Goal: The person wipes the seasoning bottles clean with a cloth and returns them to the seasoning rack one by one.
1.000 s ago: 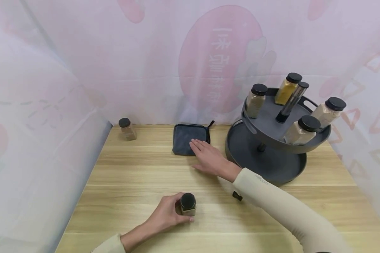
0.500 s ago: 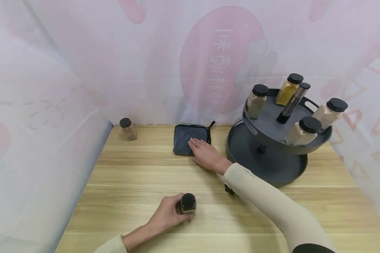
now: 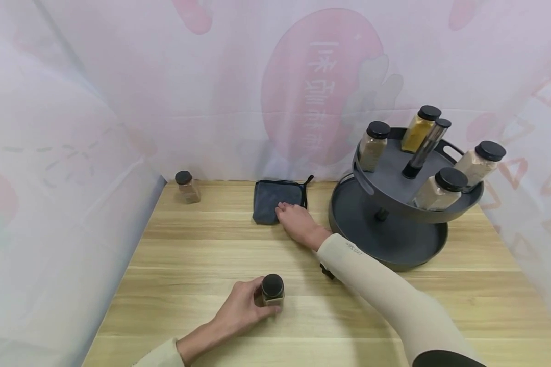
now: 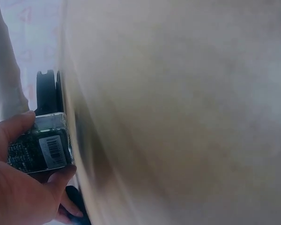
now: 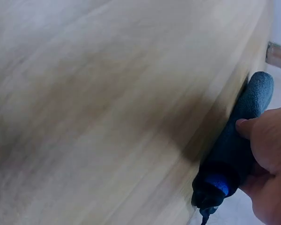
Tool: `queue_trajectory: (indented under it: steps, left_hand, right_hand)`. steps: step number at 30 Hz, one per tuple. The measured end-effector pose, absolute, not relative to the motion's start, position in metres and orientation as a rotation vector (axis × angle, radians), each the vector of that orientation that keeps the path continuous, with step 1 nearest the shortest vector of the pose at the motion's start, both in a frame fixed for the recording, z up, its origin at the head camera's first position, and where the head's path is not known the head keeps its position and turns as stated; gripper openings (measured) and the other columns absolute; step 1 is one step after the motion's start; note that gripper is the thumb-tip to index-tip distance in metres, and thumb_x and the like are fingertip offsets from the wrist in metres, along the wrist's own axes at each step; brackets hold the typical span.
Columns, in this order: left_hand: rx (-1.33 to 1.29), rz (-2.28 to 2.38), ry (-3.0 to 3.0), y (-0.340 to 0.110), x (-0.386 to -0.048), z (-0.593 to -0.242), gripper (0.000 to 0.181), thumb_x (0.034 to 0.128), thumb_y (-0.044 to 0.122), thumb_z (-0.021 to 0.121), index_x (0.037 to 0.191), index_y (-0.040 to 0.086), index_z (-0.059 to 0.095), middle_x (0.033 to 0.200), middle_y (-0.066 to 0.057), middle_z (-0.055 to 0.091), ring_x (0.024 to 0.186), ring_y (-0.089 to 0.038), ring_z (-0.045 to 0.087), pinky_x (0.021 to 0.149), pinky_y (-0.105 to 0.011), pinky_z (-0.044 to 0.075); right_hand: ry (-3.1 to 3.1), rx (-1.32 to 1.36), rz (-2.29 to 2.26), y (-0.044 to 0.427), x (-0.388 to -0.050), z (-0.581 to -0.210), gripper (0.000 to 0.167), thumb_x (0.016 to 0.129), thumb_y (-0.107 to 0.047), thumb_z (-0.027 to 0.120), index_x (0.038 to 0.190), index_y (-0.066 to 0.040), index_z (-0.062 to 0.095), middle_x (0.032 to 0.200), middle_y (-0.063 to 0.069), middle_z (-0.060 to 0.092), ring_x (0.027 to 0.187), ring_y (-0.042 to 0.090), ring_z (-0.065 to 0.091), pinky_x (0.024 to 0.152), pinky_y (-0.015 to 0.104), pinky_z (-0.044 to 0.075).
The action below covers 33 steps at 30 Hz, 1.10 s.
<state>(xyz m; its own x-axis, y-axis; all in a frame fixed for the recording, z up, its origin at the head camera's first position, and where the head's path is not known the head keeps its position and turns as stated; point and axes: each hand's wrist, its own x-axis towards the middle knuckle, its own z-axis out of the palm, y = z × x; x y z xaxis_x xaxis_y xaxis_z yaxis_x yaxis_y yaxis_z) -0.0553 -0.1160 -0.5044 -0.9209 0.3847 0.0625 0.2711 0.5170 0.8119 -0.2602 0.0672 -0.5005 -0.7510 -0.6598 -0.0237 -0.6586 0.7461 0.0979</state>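
In the head view, my left hand [image 3: 243, 306] holds a spice jar [image 3: 273, 293] with a black lid, upright near the front of the table. The left wrist view shows the jar's barcode label [image 4: 52, 151] and its clear glass between thumb and fingers. My right hand [image 3: 298, 223] reaches farther back and grips the near right corner of a folded blue-grey cloth [image 3: 271, 201] with black edging and a loop. In the right wrist view, the thumb and fingers pinch the cloth [image 5: 234, 143]; part of the fingers is hidden.
A two-tier dark grey turntable rack [image 3: 390, 244] stands at the right, its upper tier [image 3: 390, 178] bearing several spice jars around a central post [image 3: 427, 148]. Another spice jar [image 3: 188, 187] stands at the back left of the wooden table [image 3: 188, 255], beside the printed curtain [image 3: 211, 137].
My right hand's fingers, straight on the cloth before, have curled in at its corner, and the right forearm has shifted left. The left hand still holds the jar in nearly the same place.
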Motion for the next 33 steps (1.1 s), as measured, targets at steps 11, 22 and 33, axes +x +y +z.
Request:
queue_trajectory:
  steps: [11,22,33]
  left_hand:
    - [0.632,1.342,2.675,-0.121,-0.07,-0.486,0.041,0.0816,0.019,0.093,0.117,0.012,0.074,0.105,0.003,0.08,0.092,-0.003,0.068,0.084,-0.026,0.057]
    - [0.568,1.214,2.75,-0.128,-0.09,-0.463,0.044,0.0838,0.027,0.092,0.12,0.01,0.072,0.093,0.003,0.076,0.075,-0.01,0.061,0.069,-0.026,0.05]
    - [0.565,1.101,2.776,-0.135,-0.103,-0.441,0.032,0.0851,0.033,0.089,0.101,0.013,0.069,0.077,0.007,0.064,0.067,-0.009,0.054,0.063,-0.026,0.045]
  right_hand:
    - [-3.033,0.927,0.552,0.078,-0.269,-0.477,0.023,0.11,-0.013,0.059,0.125,-0.004,0.073,0.103,0.011,0.075,0.086,0.023,0.073,0.081,0.04,0.059]
    - [-2.926,0.838,1.042,0.109,-0.253,-0.43,0.021,0.111,-0.015,0.057,0.105,-0.005,0.074,0.069,0.005,0.055,0.055,0.014,0.044,0.061,0.031,0.038]
    - [-2.829,0.671,1.191,0.128,-0.204,-0.385,0.025,0.107,-0.018,0.065,0.126,-0.007,0.077,0.093,0.012,0.077,0.073,0.02,0.069,0.068,0.033,0.049]
